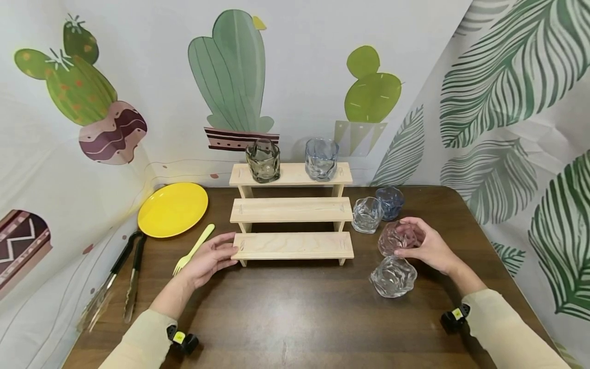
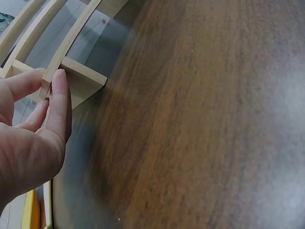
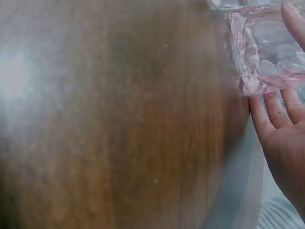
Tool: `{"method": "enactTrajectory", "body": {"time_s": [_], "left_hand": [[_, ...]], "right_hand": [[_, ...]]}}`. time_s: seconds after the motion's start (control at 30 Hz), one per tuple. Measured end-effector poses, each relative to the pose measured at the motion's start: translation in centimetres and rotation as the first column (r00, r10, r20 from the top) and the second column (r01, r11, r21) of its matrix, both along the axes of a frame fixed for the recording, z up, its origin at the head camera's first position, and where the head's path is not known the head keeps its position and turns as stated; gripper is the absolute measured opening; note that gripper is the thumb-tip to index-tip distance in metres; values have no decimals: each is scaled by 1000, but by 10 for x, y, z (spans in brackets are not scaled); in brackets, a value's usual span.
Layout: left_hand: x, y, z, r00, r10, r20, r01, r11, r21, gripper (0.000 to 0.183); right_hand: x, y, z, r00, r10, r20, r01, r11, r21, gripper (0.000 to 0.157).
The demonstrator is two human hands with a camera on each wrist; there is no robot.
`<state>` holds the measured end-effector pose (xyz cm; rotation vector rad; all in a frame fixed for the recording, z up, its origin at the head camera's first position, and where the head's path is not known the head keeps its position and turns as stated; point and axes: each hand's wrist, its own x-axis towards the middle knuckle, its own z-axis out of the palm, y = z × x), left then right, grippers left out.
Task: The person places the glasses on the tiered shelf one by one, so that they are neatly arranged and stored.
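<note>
A three-step wooden shelf stands mid-table. My left hand pinches the left end of its lowest step, thumb and fingers on either side of the board in the left wrist view. On the right, my right hand holds a pink glass between thumb and fingers; the right wrist view shows this pink glass close up, fingertips along its side. A clear glass stands right in front of it. Behind are another clear glass and a blue glass.
On the top step stand a smoky dark glass and a pale blue glass. A yellow plate, a yellow-green fork and black-handled tongs lie at the left. A patterned cloth hangs behind the table.
</note>
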<state>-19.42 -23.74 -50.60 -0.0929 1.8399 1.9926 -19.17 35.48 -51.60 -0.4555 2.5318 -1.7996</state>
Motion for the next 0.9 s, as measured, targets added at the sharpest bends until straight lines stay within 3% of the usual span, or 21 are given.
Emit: {"method": "enactTrajectory", "body": {"time_s": [0.6,0.9], "left_hand": [[0,1,1,1000,-4,2,4,1000,-7,68],[-1,0,1,1000,-7,-1,7,1000,-14,67]], "right_hand": [[1,4,-1,999,-20,-31,23,996,90,77],[3,7,21,996,-49,-69,55,995,86,74]]}}
